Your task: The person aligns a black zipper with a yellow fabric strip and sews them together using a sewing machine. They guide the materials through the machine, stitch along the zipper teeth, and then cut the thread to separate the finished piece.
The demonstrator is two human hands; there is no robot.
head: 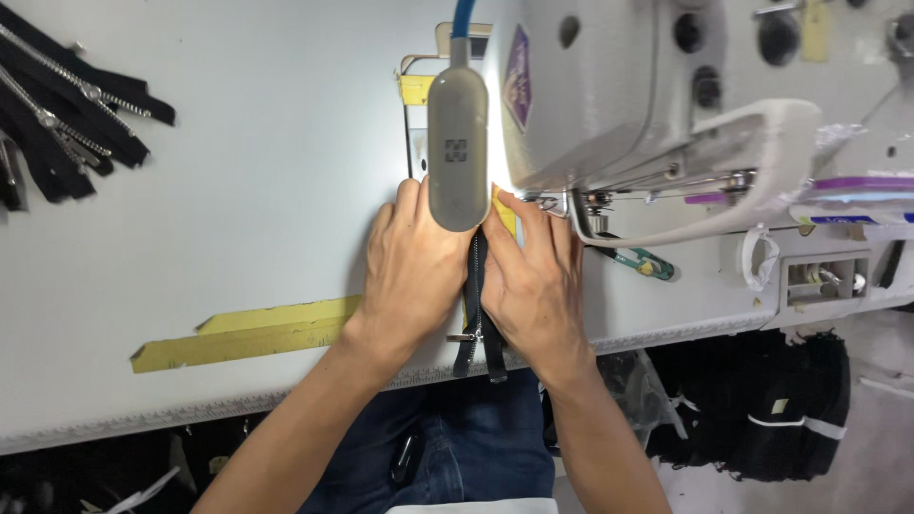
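Observation:
A black zipper lies on the white sewing table, running from under the machine lamp to the table's front edge, where its ends hang over. My left hand lies flat on its left side, fingers pointing toward the needle area. My right hand presses on its right side, fingertips near the presser foot. A grey lamp head hides the spot where the zipper meets the needle.
The white sewing machine fills the upper right. A pile of black zippers lies at the far left. Yellow tape strips are stuck to the table. A green-handled screwdriver lies right of my hands. Black bundles hang below.

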